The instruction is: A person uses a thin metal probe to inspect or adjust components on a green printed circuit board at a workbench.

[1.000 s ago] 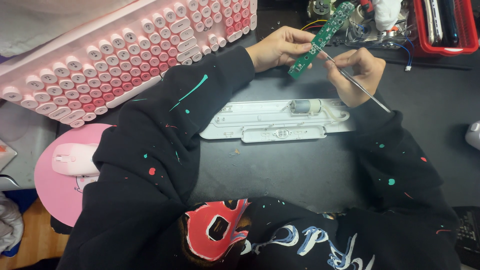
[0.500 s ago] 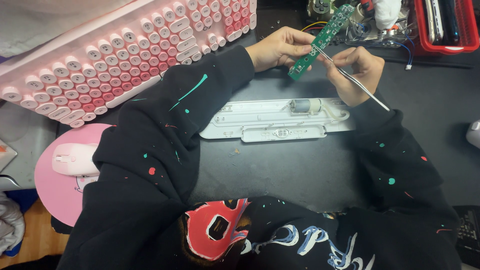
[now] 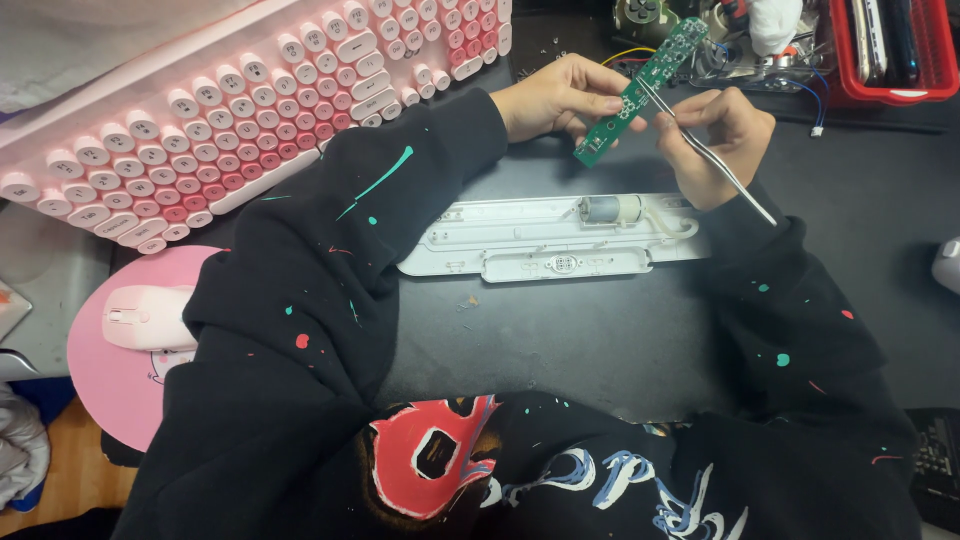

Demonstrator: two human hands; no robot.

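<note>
Head view: narrow green circuit board (image 3: 640, 92) is held tilted above the tabletop (image 3: 600, 340), its lower half inside the left hand's (image 3: 560, 95) grip, fingers closed around it. The right hand (image 3: 725, 140), just beside the board, is closed on thin metal tweezers (image 3: 705, 150); the tweezer tip touches the board's middle, the rear end trails past the wrist. Directly below both grips lies a long white plastic housing (image 3: 550, 240) with a small grey motor (image 3: 610, 210). A pink keyboard (image 3: 230, 110) sits beyond the left grip, a pink mouse (image 3: 145, 318) well apart.
</note>
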